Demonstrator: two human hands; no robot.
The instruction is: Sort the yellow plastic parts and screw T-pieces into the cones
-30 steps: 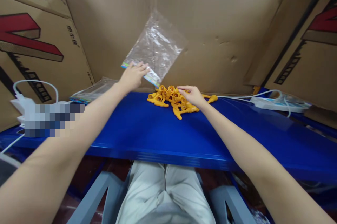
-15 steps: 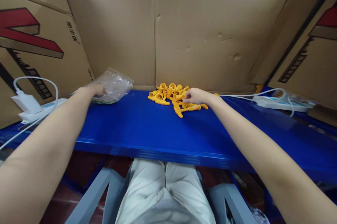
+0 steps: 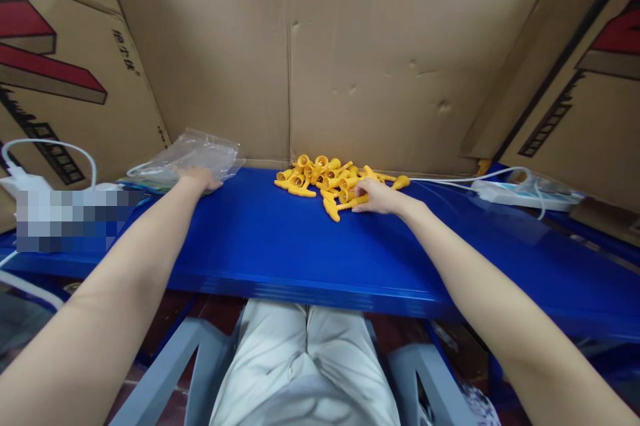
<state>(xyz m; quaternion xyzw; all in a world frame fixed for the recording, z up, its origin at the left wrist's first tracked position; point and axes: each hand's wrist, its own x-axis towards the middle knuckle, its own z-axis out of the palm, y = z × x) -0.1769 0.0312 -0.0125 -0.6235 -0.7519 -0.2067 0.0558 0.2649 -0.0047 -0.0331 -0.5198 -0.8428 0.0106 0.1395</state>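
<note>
A heap of small yellow plastic pieces (image 3: 320,178) lies at the back of the blue table (image 3: 310,253). My right hand (image 3: 377,198) rests at the heap's right side, fingers curled round one yellow piece (image 3: 345,203) at the near edge. A flat stack of clear plastic bags (image 3: 193,156) lies at the back left against the cardboard. My left hand (image 3: 199,179) lies on the stack's near edge, fingers stretched out flat on the top bag.
Cardboard walls (image 3: 380,46) close in the back and both sides. A white power strip with cables (image 3: 520,194) sits at the right. A white charger and cable (image 3: 30,173) sit at the left, beside a blurred patch. My lap and grey stool legs show below the table edge.
My left hand lowered the clear bag from the air onto the stack at the left and stays on it. My right hand drew slightly toward the heap's near right edge and closed on a piece.
</note>
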